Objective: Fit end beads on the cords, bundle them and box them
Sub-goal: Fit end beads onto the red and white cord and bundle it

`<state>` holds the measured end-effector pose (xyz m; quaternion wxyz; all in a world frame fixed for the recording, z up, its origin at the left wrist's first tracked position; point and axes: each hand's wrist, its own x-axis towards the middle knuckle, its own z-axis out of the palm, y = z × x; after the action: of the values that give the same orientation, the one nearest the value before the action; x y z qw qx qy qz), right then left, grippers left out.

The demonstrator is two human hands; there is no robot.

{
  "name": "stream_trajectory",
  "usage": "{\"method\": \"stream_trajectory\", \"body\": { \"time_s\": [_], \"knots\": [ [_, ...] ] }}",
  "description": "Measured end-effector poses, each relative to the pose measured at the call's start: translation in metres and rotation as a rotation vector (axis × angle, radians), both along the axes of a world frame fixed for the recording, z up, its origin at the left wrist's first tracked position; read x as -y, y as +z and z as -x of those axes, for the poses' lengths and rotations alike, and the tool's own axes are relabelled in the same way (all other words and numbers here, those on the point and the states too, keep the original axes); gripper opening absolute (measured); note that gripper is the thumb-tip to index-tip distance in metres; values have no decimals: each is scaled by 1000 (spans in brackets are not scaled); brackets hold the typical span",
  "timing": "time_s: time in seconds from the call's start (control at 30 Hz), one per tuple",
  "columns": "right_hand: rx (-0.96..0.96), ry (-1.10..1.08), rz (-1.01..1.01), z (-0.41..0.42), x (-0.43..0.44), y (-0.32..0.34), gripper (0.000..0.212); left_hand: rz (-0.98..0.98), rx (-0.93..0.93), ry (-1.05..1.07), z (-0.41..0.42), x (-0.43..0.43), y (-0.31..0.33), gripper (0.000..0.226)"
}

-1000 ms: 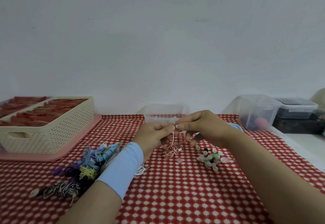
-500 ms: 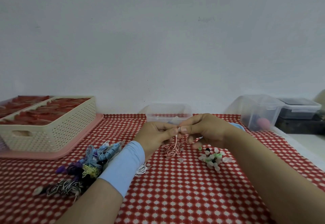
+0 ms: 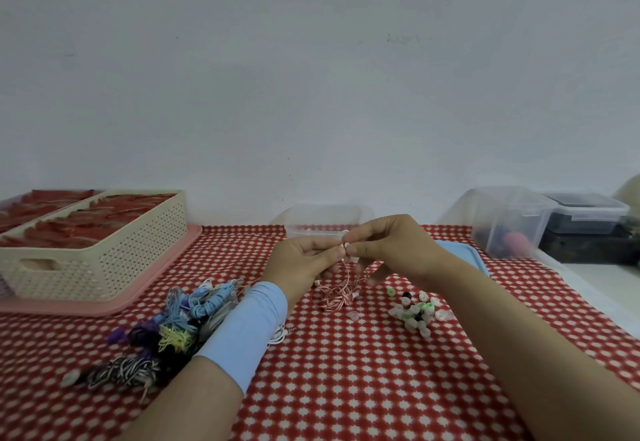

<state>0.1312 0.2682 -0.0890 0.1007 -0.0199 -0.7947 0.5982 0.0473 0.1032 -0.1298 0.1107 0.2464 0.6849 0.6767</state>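
My left hand (image 3: pixel 300 260) and my right hand (image 3: pixel 391 246) meet fingertip to fingertip above the table, both pinching the upper end of a red-and-white striped cord (image 3: pixel 334 297). The rest of that cord hangs down into a loose tangle on the red patterned cloth. Whether a bead sits between the fingertips is hidden. A small pile of loose end beads (image 3: pixel 417 312), white, green and black, lies just right of the tangle, and one clear bead (image 3: pixel 353 316) lies apart. Coloured cords (image 3: pixel 180 323) lie heaped under my left forearm. A clear box (image 3: pixel 322 220) stands behind my hands.
A cream perforated basket (image 3: pixel 104 253) of red items sits on a pink tray (image 3: pixel 145 291) at the left. A blue lid (image 3: pixel 462 257) lies behind my right wrist. Clear lidded tubs (image 3: pixel 509 222) and a dark-filled tub (image 3: pixel 588 213) stand at the right, by the table's white edge.
Both hands have stayed together on the cord end, with only small finger movements. The view has shifted slightly; the tangle and beads lie where they were.
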Motion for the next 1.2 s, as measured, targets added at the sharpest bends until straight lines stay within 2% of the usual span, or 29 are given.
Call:
{"method": "stream_trajectory", "body": {
  "time_s": [0.23, 0.33, 0.53, 0.73, 0.93, 1.1, 1.2],
  "knots": [
    [-26, -6, 23, 1, 2, -2, 16, -2, -15, 20, -1, 3, 4, 13],
    [-21, -10, 20, 1, 1, -2, 8, 11, -43, 27, -3, 3, 5, 14],
    [54, 20, 205, 3, 4, -3, 13, -15, -142, 42, -5, 4, 7, 15],
    [62, 10, 200, 0, 1, 0, 12, 0, -206, 48, -5, 2, 7, 16],
    [112, 39, 310, 0, 0, 3, 22, -1, -162, 52, -6, 1, 9, 16],
    [116, 47, 252, -3, -5, 4, 21, -54, -73, 1, -7, 0, 10, 16],
    [133, 33, 244, -2, -4, 4, 24, -40, -81, -26, -5, 1, 8, 17]
  ]
}}
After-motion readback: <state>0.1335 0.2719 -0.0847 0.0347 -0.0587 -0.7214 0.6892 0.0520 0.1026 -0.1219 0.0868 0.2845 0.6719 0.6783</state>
